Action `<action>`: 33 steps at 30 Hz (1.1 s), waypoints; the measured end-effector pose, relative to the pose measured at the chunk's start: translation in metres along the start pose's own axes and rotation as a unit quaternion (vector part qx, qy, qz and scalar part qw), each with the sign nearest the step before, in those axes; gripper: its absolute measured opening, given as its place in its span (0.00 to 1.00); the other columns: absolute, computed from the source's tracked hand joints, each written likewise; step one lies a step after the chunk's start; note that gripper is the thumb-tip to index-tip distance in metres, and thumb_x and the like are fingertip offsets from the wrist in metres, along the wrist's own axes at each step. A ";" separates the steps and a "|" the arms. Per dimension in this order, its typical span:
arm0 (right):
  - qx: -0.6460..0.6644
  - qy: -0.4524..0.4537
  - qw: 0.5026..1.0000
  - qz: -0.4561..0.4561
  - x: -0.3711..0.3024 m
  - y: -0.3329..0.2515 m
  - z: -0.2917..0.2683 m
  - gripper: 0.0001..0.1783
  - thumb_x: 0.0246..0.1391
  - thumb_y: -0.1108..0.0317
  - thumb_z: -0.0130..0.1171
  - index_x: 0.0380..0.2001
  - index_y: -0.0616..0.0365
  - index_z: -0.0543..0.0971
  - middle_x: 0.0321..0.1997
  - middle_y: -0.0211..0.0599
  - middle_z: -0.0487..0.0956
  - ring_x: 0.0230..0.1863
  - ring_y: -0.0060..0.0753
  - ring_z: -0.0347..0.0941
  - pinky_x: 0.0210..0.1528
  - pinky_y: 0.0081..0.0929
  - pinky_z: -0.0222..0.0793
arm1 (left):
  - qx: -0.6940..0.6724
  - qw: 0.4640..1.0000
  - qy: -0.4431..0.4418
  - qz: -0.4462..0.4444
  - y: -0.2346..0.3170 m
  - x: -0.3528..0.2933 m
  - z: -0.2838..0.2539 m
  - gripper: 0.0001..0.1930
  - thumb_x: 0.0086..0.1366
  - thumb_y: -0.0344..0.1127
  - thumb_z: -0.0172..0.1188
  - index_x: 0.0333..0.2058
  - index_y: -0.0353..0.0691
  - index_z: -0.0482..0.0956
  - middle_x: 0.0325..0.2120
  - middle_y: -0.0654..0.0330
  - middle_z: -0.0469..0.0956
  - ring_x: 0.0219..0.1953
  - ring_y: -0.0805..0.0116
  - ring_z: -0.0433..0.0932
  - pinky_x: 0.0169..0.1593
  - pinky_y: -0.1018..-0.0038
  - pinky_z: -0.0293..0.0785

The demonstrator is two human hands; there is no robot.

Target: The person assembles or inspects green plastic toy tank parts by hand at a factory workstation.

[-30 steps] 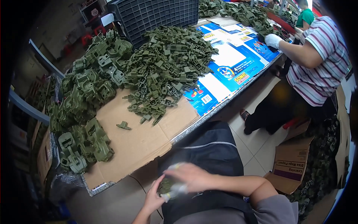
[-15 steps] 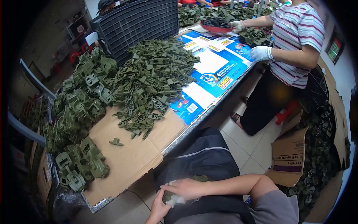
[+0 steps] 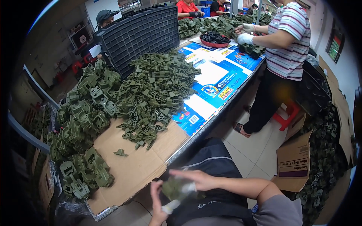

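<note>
Above my lap, a green plastic part (image 3: 174,189) sits between my two hands, smeared by motion, so its exact shape is unclear. My left hand (image 3: 158,203) grips it from the left, thumb up along its edge and a white-wrapped finger underneath. From the right, my right hand (image 3: 198,180) closes on it, with the index finger reaching over its top and white wrapping on a finger. On the table ahead lies a heap of small green plastic parts (image 3: 154,90), with one loose small piece (image 3: 120,152) on the cardboard (image 3: 139,162).
Larger green vehicle bodies (image 3: 88,113) pile up at the left. A black crate (image 3: 139,39) stands tilted behind the heap. At the right, a co-worker in a striped shirt (image 3: 288,34) works near a red tray (image 3: 215,43) of black parts. An open carton (image 3: 296,162) stands low right.
My hands have spread slightly apart, showing more of the green part between them. The co-worker has drawn both gloved hands together over a green vehicle; the red tray now rests on the table.
</note>
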State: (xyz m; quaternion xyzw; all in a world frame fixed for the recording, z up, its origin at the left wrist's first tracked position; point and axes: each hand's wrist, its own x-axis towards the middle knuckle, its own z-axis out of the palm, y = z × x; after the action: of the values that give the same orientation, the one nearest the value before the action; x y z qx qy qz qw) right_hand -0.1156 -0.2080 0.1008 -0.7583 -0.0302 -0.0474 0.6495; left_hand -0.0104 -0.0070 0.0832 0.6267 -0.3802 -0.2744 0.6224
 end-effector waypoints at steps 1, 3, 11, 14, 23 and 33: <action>0.092 0.063 0.994 0.010 0.000 -0.007 -0.001 0.37 0.52 0.66 0.56 0.62 0.55 0.53 0.61 0.42 0.61 0.58 0.36 0.62 0.57 0.32 0.59 | 0.020 0.998 0.014 0.052 0.000 0.006 -0.002 0.57 0.47 0.41 0.68 0.62 0.37 0.29 0.60 0.52 0.49 0.60 0.59 0.55 0.61 0.63 0.51; 0.252 0.083 0.964 0.006 -0.004 -0.018 0.011 0.37 0.52 0.63 0.56 0.62 0.57 0.53 0.64 0.40 0.55 0.62 0.33 0.56 0.60 0.33 0.56 | -0.166 0.985 -0.023 -0.037 0.007 0.010 0.019 0.57 0.51 0.42 0.65 0.62 0.40 0.24 0.61 0.52 0.48 0.61 0.60 0.54 0.61 0.65 0.51; -0.141 -0.041 0.986 -0.084 -0.030 -0.039 -0.016 0.43 0.41 0.73 0.58 0.62 0.46 0.54 0.47 0.46 0.69 0.48 0.48 0.66 0.52 0.32 0.61 | 0.111 0.979 -0.158 0.070 0.005 0.006 0.015 0.38 0.51 0.40 0.63 0.60 0.45 0.57 0.52 0.46 0.67 0.52 0.50 0.69 0.52 0.68 0.65; -0.125 -0.020 0.991 -0.037 -0.041 -0.022 -0.006 0.43 0.41 0.75 0.58 0.62 0.47 0.55 0.43 0.45 0.71 0.46 0.45 0.68 0.50 0.31 0.63 | 0.149 0.960 -0.231 -0.049 0.014 0.002 0.014 0.40 0.51 0.41 0.63 0.61 0.43 0.54 0.56 0.46 0.60 0.57 0.51 0.64 0.57 0.67 0.60; 0.197 0.181 0.962 0.051 -0.062 -0.016 -0.020 0.44 0.37 0.75 0.67 0.59 0.59 0.58 0.57 0.40 0.65 0.56 0.32 0.63 0.57 0.27 0.59 | 0.046 0.995 -0.074 -0.050 0.033 0.022 -0.015 0.49 0.42 0.35 0.73 0.61 0.40 0.51 0.56 0.52 0.61 0.55 0.64 0.65 0.58 0.70 0.59; -0.110 0.059 0.992 0.000 -0.052 -0.039 -0.060 0.36 0.40 0.70 0.67 0.55 0.57 0.64 0.58 0.40 0.63 0.57 0.34 0.60 0.58 0.30 0.56 | -0.028 0.997 -0.068 -0.031 0.031 0.036 -0.021 0.52 0.39 0.31 0.73 0.61 0.39 0.49 0.57 0.49 0.58 0.59 0.60 0.59 0.60 0.67 0.54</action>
State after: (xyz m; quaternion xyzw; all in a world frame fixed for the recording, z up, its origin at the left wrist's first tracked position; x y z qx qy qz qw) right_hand -0.1736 -0.2604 0.1427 -0.8213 0.0139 -0.0953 0.5624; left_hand 0.0230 -0.0221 0.1201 0.6003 -0.3943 -0.3457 0.6039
